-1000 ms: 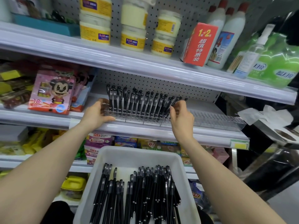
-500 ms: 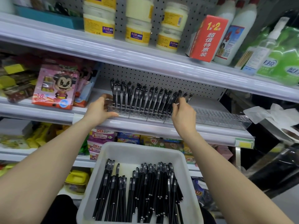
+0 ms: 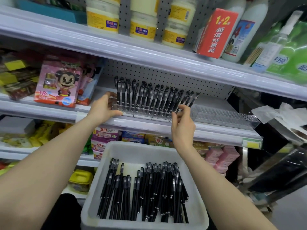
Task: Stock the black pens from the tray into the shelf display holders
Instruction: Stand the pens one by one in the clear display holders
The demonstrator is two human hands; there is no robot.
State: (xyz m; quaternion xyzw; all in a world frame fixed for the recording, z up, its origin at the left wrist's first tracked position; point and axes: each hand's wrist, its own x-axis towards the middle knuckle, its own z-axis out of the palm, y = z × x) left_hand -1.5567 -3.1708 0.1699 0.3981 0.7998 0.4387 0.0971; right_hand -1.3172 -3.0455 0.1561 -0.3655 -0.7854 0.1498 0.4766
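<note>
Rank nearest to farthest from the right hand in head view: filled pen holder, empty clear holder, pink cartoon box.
1. Filled pen holder: at the fingertips of the right hand.
2. Empty clear holder: just to its right, same shelf.
3. Pink cartoon box: far left, beyond the left hand.

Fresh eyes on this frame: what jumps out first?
The pale tray bottom centre, heaped with black pens. Above it on the middle shelf, a clear holder bristling with standing pens, the left hand gripping its left end and the right hand at its right end. An empty holder lies just right of it.
</note>
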